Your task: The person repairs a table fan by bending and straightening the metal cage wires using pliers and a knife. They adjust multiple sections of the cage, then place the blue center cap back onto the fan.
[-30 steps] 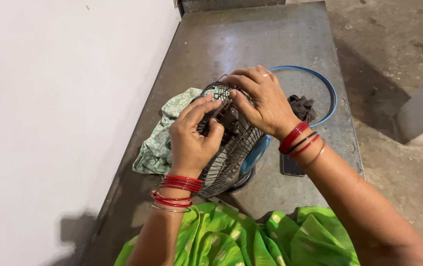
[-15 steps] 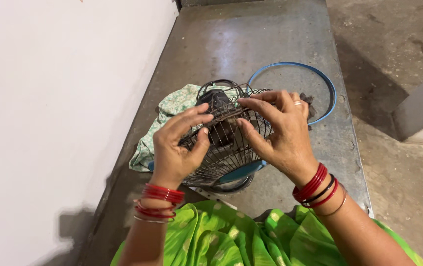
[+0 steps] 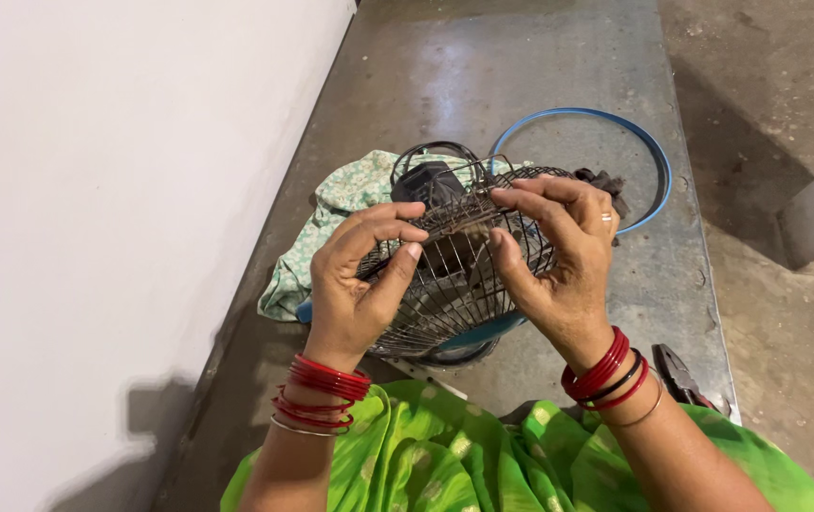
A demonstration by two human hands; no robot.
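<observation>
Wire grille (image 3: 454,275): domed, dark metal, held above the desk (image 3: 521,66) between both hands. Left hand (image 3: 355,284): fingers clamped on the grille's left rim, thumb pressed to the wires. Right hand (image 3: 559,256): fingers clamped on the top right rim, ring on one finger. Beneath: green patterned cloth (image 3: 331,228), blue ring (image 3: 649,161) lying flat, black part (image 3: 426,180) just behind the grille. Pliers (image 3: 682,374) near the right wrist.
</observation>
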